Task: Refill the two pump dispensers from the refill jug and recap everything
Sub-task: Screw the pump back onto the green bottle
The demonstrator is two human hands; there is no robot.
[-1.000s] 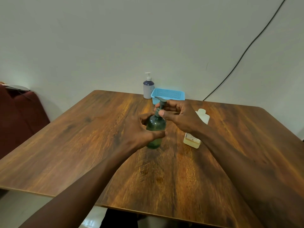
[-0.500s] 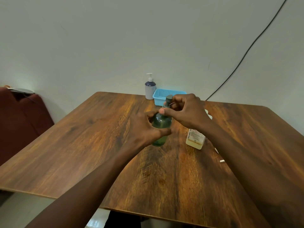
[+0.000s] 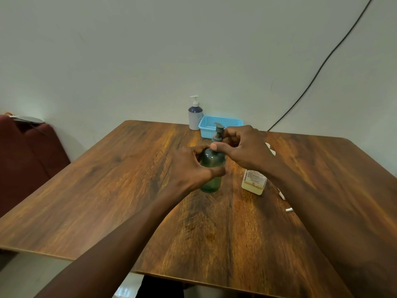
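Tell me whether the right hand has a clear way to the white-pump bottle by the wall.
Probably yes. The white-pump bottle stands uncovered beside the blue basket; but the right hand is busy on the green dispenser, which stands in between.

Wooden table (image 3: 107, 190) carries green dispenser (image 3: 211, 183), jug (image 3: 253, 182), white dispenser (image 3: 195, 116), blue basket (image 3: 214, 125).

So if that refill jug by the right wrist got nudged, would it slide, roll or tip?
The refill jug looks flat-sided and stands upright on the table, so it should not roll. Liquid shows only near its base, so it is probably light and might slide easily. A nudge high up could tip it.
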